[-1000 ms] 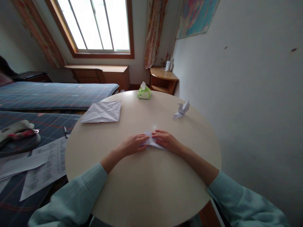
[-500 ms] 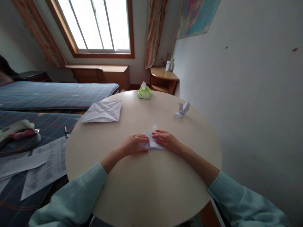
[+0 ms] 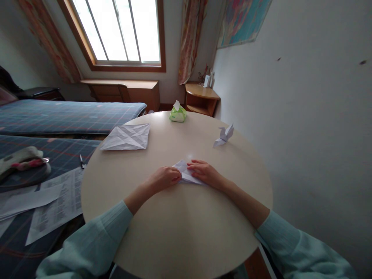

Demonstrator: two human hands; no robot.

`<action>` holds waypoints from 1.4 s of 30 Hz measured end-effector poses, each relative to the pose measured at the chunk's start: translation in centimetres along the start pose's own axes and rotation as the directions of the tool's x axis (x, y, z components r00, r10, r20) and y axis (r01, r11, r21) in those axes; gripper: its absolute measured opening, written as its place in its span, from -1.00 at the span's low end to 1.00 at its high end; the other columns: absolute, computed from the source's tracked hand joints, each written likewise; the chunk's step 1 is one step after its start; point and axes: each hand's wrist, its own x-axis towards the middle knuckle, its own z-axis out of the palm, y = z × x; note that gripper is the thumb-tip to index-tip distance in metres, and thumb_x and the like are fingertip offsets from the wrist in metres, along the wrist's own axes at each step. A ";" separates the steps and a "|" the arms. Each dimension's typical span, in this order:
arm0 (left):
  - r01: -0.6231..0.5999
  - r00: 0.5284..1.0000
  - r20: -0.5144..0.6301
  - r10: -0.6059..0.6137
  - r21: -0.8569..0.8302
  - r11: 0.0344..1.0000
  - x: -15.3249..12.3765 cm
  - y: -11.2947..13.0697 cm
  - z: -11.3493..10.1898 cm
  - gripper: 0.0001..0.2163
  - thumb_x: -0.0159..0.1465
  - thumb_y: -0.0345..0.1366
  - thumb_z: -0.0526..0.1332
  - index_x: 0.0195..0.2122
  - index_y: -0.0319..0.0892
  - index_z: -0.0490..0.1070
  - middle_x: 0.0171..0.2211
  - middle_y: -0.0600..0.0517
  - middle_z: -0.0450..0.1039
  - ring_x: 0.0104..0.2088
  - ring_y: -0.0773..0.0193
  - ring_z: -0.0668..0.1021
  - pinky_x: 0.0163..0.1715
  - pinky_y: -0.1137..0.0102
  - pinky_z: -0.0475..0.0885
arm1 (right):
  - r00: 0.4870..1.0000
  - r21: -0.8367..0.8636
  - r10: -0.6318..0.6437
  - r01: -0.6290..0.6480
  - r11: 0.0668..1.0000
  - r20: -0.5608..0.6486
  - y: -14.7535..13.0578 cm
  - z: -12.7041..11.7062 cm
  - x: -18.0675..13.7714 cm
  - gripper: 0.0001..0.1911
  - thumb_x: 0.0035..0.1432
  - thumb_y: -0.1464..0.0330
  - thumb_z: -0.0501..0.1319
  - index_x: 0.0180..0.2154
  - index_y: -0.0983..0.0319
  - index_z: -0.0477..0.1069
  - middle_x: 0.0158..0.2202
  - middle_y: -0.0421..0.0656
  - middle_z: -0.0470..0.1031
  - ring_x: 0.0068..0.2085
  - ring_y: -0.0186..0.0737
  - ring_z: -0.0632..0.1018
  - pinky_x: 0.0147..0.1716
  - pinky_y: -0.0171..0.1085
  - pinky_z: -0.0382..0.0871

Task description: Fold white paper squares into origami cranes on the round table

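A small folded white paper [image 3: 185,173] lies on the round beige table [image 3: 174,224], between both hands. My left hand [image 3: 164,178] has its fingers curled and pinches the paper's left edge, lifting a flap. My right hand [image 3: 205,172] lies flat with fingers stretched, pressing the paper's right side down. Both arms wear pale green sleeves.
A creased white sheet [image 3: 126,137] lies at the table's far left. A finished paper bird [image 3: 224,135] stands at the far right, a green tissue pack [image 3: 178,113] at the far edge. Beds with plaid covers, printed papers [image 3: 55,201] and a pen [image 3: 81,161] are to the left. A wall is close on the right.
My left hand's fingers have curled from flat into a pinch and lifted the paper's left flap. My right hand has stayed in place.
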 end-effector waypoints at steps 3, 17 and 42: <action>0.061 0.995 0.067 -0.072 0.153 0.986 0.1 0.7 -0.1 -0.77 0.10 -0.44 0.08 -0.20 -0.18 0.35 -0.23 0.00 0.43 -0.27 0.29 0.49 -0.31 0.46 0.40 | 1.000 0.010 0.000 0.000 1.000 0.002 0.0 0.0 0.0 -0.72 0.07 0.36 0.13 -0.13 0.16 0.39 -0.02 -0.14 0.39 0.08 -0.14 0.30 0.04 -0.08 0.20; 0.256 0.955 -0.153 -0.254 -0.008 0.967 0.8 0.5 0.5 -0.68 0.19 -0.46 -0.04 -0.06 -0.13 0.30 -0.14 -0.04 0.42 -0.18 0.25 0.47 -0.24 0.41 0.37 | 0.880 0.573 0.402 -0.197 0.795 -0.255 0.0 -1.4 0.5 -0.53 0.13 0.06 -0.08 -0.21 0.21 0.42 -0.12 -0.05 0.45 -0.07 -0.15 0.44 -0.06 -0.08 0.26; 0.260 0.744 -0.492 -0.452 -0.409 0.875 1.4 2.6 2.4 -0.77 0.16 -0.40 0.05 -0.18 -0.23 0.38 -0.30 -0.05 0.49 -0.28 0.28 0.50 -0.23 0.41 0.38 | 0.924 0.353 0.248 -0.137 0.925 -0.291 -5.9 4.2 1.1 -0.65 0.17 0.23 -0.06 -0.04 0.21 0.17 -0.30 -0.09 0.43 -0.35 -0.24 0.46 -0.39 -0.31 0.34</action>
